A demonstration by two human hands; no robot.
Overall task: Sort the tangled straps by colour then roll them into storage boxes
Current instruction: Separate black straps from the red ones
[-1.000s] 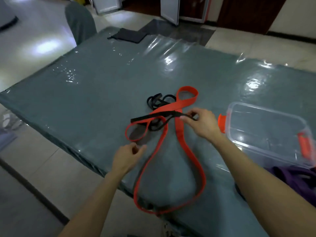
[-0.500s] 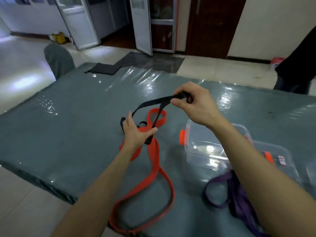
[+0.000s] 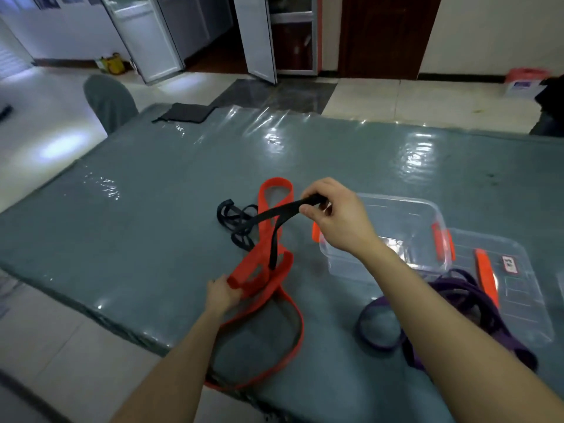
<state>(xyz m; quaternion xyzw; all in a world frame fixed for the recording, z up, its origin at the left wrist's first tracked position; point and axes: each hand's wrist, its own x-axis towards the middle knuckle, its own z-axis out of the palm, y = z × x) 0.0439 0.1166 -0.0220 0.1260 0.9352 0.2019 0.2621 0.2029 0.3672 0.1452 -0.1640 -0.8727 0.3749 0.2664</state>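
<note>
A long red strap (image 3: 268, 282) lies in loops on the grey-green table (image 3: 152, 215), its near loop hanging over the front edge. A black strap (image 3: 274, 213) threads through the red one, with more black coils (image 3: 235, 221) lying behind. My right hand (image 3: 335, 218) pinches the black strap's end and holds it lifted above the table. My left hand (image 3: 224, 293) grips a fold of the red strap near the table's front. A purple strap (image 3: 433, 319) lies in a heap at the right, partly hidden by my right forearm.
A clear storage box (image 3: 427, 227) with orange latches stands right of my right hand. Its lid (image 3: 518, 294) lies flat beside it, under the purple strap. A dark cloth (image 3: 186, 112) lies at the table's far corner. A chair back (image 3: 106, 102) stands behind the left edge.
My left hand has dropped from the black strap to a fold of the red strap near the front edge. My right hand stays raised, still pinching the black strap's end.
</note>
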